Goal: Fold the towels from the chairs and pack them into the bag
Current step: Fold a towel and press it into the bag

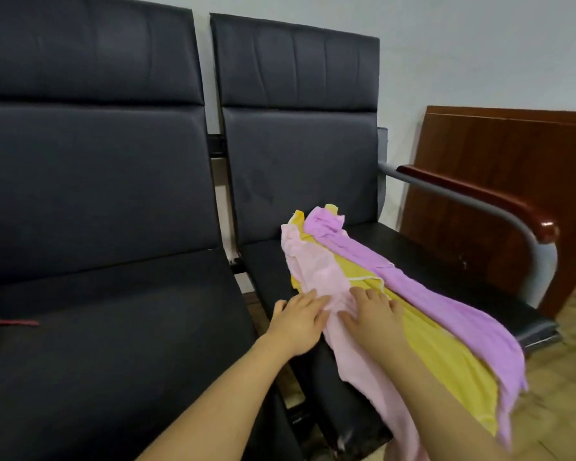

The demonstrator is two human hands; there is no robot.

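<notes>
Towels: purple towel (pixel 423 294), yellow towel (pixel 446 357) & pink towel (pixel 316 271) lie unfolded on the right chair (pixel 300 174) seat, ends hanging off the front. Your left hand (pixel 296 324) & right hand (pixel 371 319) rest flat, fingers relaxed, on the pink one.

Pink towel (pixel 316 271): pale pink, crumpled and unfolded, leftmost of three; lies lengthwise on the right-hand chair seat (pixel 413 247), near end drooping over the front edge.
Yellow towel (pixel 446 357): unfolded, between the other two and partly under both; one white-edged hem showing.
Purple towel (pixel 446 294): lilac, unfolded, rightmost; bunched near the backrest, near end hanging off the seat front.
Bag: not visible.
</notes>
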